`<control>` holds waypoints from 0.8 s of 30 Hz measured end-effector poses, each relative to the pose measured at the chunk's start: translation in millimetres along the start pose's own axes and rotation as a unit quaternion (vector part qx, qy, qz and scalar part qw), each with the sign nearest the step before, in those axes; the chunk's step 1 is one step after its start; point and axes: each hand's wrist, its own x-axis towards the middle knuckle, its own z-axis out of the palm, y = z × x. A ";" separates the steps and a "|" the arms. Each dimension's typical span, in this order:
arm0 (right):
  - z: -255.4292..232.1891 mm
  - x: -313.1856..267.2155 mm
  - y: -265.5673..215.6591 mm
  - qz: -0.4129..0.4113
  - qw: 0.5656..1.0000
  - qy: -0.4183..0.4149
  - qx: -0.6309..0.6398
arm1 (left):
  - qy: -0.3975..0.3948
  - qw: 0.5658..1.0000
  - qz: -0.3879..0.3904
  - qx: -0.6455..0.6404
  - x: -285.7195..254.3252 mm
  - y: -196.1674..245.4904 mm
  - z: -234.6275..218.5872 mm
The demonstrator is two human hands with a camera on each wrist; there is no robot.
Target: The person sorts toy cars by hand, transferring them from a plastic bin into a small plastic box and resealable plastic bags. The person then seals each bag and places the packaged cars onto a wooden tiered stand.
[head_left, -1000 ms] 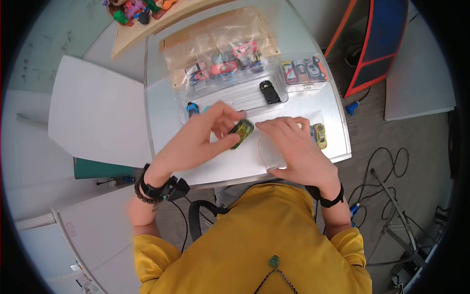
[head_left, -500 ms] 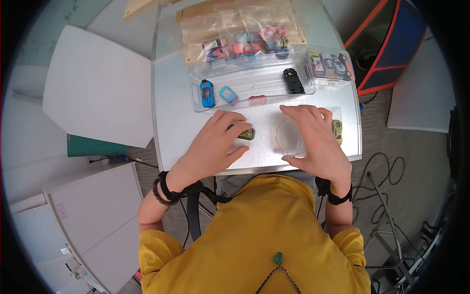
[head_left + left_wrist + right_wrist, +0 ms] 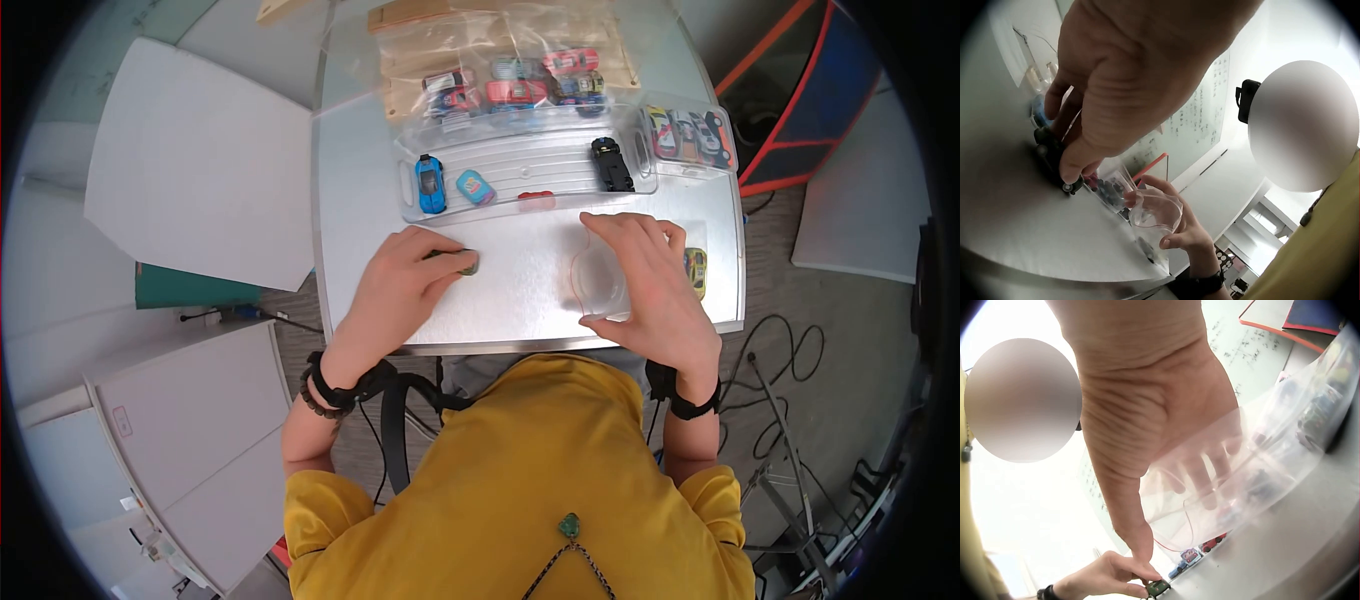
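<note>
My left hand is low over the metal table, its thumb and fingers pinching a dark green toy car. In the left wrist view the car is close over the tabletop, largely covered by the fingers. My right hand grips a clear plastic bag with a red line along its mouth. Thumb and fingers spread that mouth, which faces the left hand. A yellow-green toy car lies in the bag, partly behind the right hand.
Beyond the hands is a clear plastic tray with a blue car, a light-blue car, a red one and a black one. A larger bag of several cars lies behind it. A clear box of cars stands right.
My left hand has carried the green car left, away from the bag's mouth, and down toward the table. The right hand keeps its hold on the bag. The head view has shifted.
</note>
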 end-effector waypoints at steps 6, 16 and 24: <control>-0.8 2.6 0.0 0.006 1.000 -0.004 0.012 | 0.022 0.995 -0.098 0.021 -32.3 -31.5 -33.6; 2.5 6.0 -5.0 0.005 1.000 -0.002 0.008 | 0.041 0.992 -0.120 0.013 -40.9 -38.9 -37.0; 3.2 5.4 -5.5 0.001 1.000 0.000 0.015 | 0.065 0.998 0.004 0.005 2.7 1.3 15.8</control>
